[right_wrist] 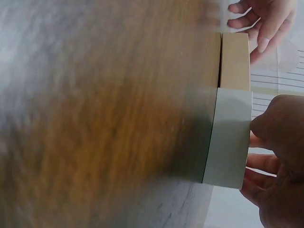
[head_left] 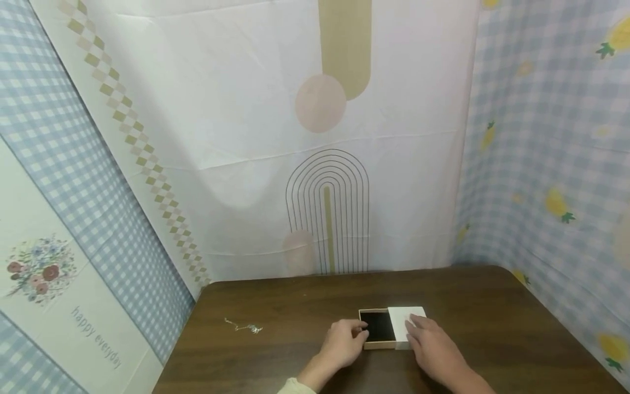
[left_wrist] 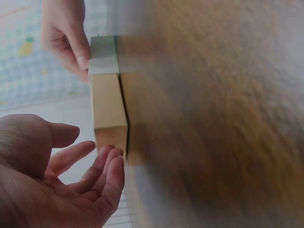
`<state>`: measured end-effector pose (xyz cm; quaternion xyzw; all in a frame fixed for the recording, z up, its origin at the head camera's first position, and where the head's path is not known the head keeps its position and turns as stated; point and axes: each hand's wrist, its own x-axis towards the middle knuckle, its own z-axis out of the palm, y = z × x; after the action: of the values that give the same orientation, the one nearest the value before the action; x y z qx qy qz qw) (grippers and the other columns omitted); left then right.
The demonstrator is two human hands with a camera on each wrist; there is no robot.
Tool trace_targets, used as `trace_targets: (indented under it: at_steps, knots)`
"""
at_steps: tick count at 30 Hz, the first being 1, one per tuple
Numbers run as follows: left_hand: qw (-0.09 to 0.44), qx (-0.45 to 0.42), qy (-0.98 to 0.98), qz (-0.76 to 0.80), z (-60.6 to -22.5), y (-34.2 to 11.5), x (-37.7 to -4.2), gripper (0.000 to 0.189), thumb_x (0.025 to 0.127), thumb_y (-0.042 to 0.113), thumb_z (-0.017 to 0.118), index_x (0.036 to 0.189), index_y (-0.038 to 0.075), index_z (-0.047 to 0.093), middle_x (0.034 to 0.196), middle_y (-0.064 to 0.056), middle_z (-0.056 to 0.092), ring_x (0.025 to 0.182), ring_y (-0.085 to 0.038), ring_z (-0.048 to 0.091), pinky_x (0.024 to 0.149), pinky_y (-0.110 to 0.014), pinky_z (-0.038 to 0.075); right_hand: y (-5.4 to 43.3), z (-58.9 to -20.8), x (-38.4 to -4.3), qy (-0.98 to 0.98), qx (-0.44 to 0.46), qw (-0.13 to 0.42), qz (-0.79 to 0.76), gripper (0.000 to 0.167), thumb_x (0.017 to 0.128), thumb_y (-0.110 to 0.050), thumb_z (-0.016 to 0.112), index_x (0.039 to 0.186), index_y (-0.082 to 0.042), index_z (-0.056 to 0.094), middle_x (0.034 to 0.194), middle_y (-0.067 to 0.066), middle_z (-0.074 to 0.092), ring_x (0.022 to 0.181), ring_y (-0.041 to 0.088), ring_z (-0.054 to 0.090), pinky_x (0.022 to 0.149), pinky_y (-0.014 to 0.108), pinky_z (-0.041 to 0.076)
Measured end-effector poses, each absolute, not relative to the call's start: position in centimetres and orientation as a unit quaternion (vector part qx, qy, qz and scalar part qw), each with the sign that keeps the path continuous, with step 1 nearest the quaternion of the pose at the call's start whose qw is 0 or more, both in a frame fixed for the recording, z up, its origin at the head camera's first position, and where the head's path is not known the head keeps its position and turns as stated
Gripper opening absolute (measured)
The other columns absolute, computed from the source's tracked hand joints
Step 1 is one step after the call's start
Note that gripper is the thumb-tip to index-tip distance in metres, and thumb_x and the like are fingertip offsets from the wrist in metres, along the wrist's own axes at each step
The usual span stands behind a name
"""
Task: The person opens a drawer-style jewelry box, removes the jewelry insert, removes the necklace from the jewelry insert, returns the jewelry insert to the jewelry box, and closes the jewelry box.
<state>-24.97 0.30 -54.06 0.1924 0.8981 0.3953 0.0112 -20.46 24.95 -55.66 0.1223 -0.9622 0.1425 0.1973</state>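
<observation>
A slide-out box lies on the brown table, its white sleeve (head_left: 401, 323) at the right and its tan drawer (left_wrist: 108, 99) partly out at the left. Black lining (head_left: 379, 326) covers the drawer's inside. My left hand (head_left: 343, 342) is at the drawer's left end, fingertips at the end wall and thumb apart from it in the left wrist view. The fingers of my right hand (head_left: 435, 345) rest on top of the sleeve near its right side; the sleeve's front wall (right_wrist: 228, 137) shows uncovered in the right wrist view.
A thin chain necklace (head_left: 246, 328) lies on the left part of the wooden table (head_left: 275, 303). Behind the table hangs a white patterned cloth (head_left: 246, 219). Blue checked cloths (head_left: 517, 180) hang at both sides.
</observation>
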Motion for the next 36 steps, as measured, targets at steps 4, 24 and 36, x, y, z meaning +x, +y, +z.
trace_targets:
  at_steps: [4,24,36]
  knots:
    - [-0.004,0.183,0.886,0.425,-53.7,-0.5,-24.9,0.019,0.1,0.024,0.072,0.114,0.013,0.081,0.097,0.004,0.082,0.088,-0.008,0.071,0.076,-0.029,0.056,25.1,-55.1,-20.7,-0.966,0.101,0.151,0.184,0.03,0.097,-0.013,0.076,0.124,0.0,0.077,0.138,0.022,0.071,0.131,0.043,0.065,0.109,0.061,0.054]
    - [0.018,0.173,0.871,0.46,-53.3,-2.8,-24.3,0.019,0.098,0.024,0.075,0.111,0.011,0.08,0.096,0.004,0.08,0.087,-0.007,0.067,0.075,-0.028,0.055,26.6,-54.3,-21.8,-0.965,0.037,0.064,0.253,0.049,0.095,-0.032,0.08,0.13,0.001,0.074,0.147,0.032,0.06,0.137,0.055,0.056,0.109,0.07,0.048]
    - [0.093,0.135,0.832,0.53,-52.8,-1.1,-24.2,0.048,0.104,0.027,0.068,0.134,-0.01,0.065,0.122,-0.018,0.077,0.114,-0.035,0.073,0.1,-0.054,0.059,26.8,-54.3,-21.6,-0.968,0.021,0.07,0.242,0.06,0.094,-0.037,0.081,0.136,0.004,0.069,0.149,0.035,0.057,0.135,0.056,0.057,0.107,0.07,0.05]
